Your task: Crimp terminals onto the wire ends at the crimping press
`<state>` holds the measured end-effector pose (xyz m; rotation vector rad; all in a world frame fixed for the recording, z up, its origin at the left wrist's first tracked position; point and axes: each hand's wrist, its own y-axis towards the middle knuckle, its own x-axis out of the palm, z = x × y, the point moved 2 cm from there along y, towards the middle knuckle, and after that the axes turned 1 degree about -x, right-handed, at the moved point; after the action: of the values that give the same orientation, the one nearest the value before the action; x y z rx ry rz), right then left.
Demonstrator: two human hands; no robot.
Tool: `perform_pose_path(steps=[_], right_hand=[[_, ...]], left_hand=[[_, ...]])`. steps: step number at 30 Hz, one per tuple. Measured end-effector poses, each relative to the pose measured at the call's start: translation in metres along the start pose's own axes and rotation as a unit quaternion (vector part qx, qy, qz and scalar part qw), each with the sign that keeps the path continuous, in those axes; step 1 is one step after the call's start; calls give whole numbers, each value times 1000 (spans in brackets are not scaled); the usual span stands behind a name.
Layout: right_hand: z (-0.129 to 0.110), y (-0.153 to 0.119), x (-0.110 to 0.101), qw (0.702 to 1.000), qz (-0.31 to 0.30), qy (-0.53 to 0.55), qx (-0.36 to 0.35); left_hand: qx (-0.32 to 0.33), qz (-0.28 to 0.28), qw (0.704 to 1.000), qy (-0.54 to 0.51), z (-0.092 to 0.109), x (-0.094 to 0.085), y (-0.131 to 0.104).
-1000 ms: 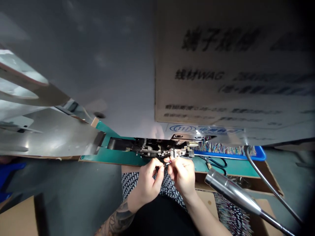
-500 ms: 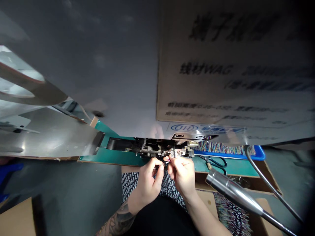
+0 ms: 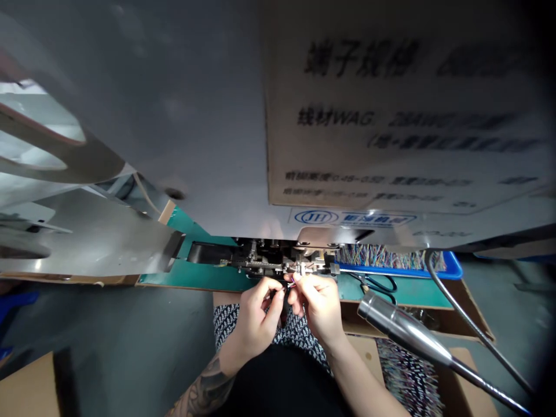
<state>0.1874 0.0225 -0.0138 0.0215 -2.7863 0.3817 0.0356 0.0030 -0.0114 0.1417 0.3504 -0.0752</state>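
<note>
In the head view, my left hand (image 3: 257, 313) and my right hand (image 3: 320, 306) meet at the front of a crimping machine's die area (image 3: 299, 266). Between the fingertips of my right hand are thin coloured wires (image 3: 292, 282), pinched just in front of the metal parts. My left hand's thumb and forefinger are also pinched together, close to the wires' ends; what sits between them is too small to make out. The large grey machine housing (image 3: 195, 133) hangs over both hands.
A blue tray (image 3: 455, 271) of cut wires stands right on the green bench top (image 3: 195, 275). Dark-handled scissors (image 3: 382, 284) lie before it. A metal lamp (image 3: 403, 330) juts in from the right, above a box with bundled wires (image 3: 408, 370). Metal sheeting (image 3: 99, 237) lies left.
The view has shifted slightly, so the housing label sits further left. Both hands stay pinched at the machine's front; my left fingertips have moved slightly left.
</note>
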Motion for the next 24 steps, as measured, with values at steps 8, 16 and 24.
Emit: perform_pose_path(steps=[8, 16, 24], right_hand=[[-14, -8, -7, 998, -34, -51, 10], [-2, -10, 0, 994, 77, -41, -63], [5, 2, 0, 996, 69, 28, -46]], left_hand=[[-62, -91, 983, -149, -1, -17, 1], [21, 14, 1000, -13, 3, -6, -3], [44, 48, 997, 46, 2, 1, -3]])
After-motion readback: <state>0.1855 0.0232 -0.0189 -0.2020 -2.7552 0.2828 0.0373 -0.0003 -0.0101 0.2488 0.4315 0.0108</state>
